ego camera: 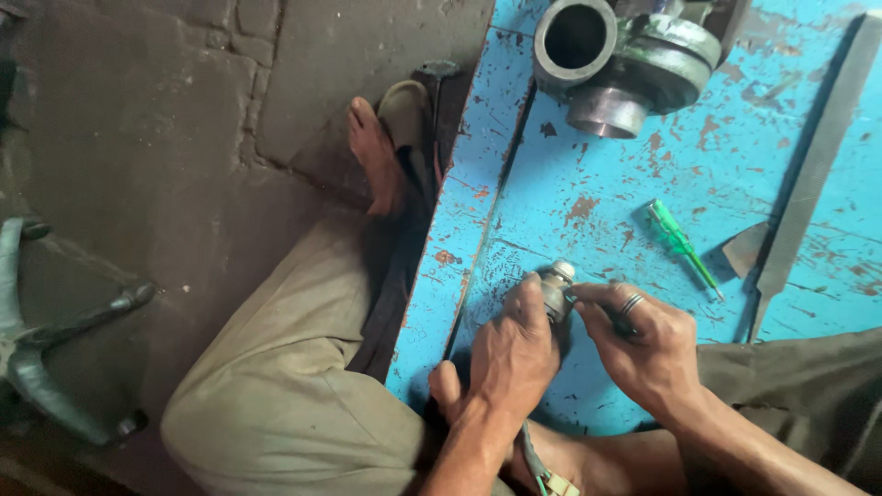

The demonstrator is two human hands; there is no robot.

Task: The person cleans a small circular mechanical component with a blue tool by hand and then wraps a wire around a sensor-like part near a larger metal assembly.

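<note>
1. Two hands meet over the blue table [570, 165], and we're looking straight down on them from the head view.
2. Our left hand [510, 354] is wrapped tight round a small grey metal part [556, 287], fist closed, only the part's rounded top poking out above the fingers.
3. Our right hand [648, 349] comes in from the side, thumb and forefinger pinched narrow at the part's flank; there's a ring [631, 304] on one finger. We can't tell what, if anything, sits between those fingertips.
4. That part sits just above the table's near edge, low in the middle of the view, held clear between both hands.
5. Off to the right lies a green screwdriver [682, 246], near the right hand but not touching it.
6. Further right, a long grey file [813, 174] runs at a slant up the table, with a small flat metal scrap [742, 248] just beside its lower end.
7. Up top, a heavy metal casting [634, 60] with a round open bore rests on the table, well apart from our hands.
8. Left of the table, a khaki-trousered knee [294, 367] and a bare foot [377, 156] on a sandal [404, 115], over dark floor [138, 138].
</note>
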